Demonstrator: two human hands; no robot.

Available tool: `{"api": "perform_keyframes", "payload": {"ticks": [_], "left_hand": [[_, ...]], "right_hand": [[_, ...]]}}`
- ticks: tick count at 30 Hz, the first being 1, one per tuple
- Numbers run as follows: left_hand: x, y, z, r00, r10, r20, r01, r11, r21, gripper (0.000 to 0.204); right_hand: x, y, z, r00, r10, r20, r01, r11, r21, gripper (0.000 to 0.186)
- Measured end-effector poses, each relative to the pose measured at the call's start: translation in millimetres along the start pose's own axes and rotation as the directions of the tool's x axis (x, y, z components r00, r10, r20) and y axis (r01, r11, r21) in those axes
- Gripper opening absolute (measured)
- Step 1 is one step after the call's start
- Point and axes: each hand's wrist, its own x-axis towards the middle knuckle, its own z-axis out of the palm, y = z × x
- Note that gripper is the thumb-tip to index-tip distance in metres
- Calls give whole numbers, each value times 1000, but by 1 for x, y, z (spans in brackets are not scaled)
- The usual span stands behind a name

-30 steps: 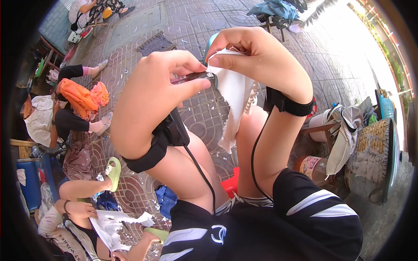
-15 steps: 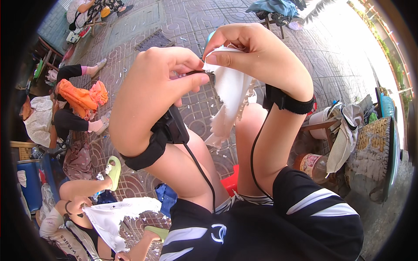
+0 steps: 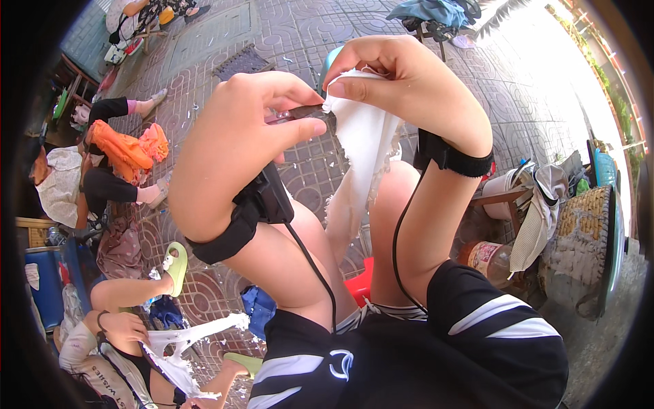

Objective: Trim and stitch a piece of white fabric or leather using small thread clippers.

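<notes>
A strip of white cloth [image 3: 364, 133] with frayed edges hangs from my right hand [image 3: 385, 71], its upper edge pinched between thumb and fingers. My left hand [image 3: 248, 112] is closed around a small dark-bladed tool [image 3: 306, 112], mostly hidden by the fingers. The blade's tip meets the cloth's upper left corner, close to my right thumb. Down between my knees the cloth's lower end tapers. Whether the tool has one blade or two I cannot make out.
At lower left, a seated person handles another ragged white cloth [image 3: 180, 358]. Orange cloth [image 3: 129, 153] lies by another person's legs. On my right stand a plastic jug [image 3: 487, 259] and a woven basket [image 3: 579, 218]. A red object [image 3: 361, 283] sits between my legs; white scraps dot the paving.
More of the dark blade shows at the cloth's corner. My right hand has shifted slightly right, and the hanging cloth has swung and straightened. The nearby person's cloth has changed shape.
</notes>
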Motion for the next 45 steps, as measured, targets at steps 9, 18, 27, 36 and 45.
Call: {"api": "perform_keyframes", "payload": {"ticks": [9,18,27,36,45], "left_hand": [[-1,-3,-2,1000,-11,-12,10,996,-87,30],[2,1,-5,999,-19,34,22,997,-75,21],[1,-1,-2,992,3,-127,-15,995,-94,24],[4,3,1,936,296,-188,-288,955,71,15],[6,-1,0,935,292,-201,-275,955,109,11]], "right_hand": [[2,3,1,1000,-18,-3,18,1000,4,22],[0,0,2,998,-43,-36,44,999,24,20],[-5,7,-7,996,-27,-86,33,997,72,18],[-4,1,-5,990,-121,-78,132,981,142,15],[-4,-7,-8,997,-69,-26,72,989,128,10]]}}
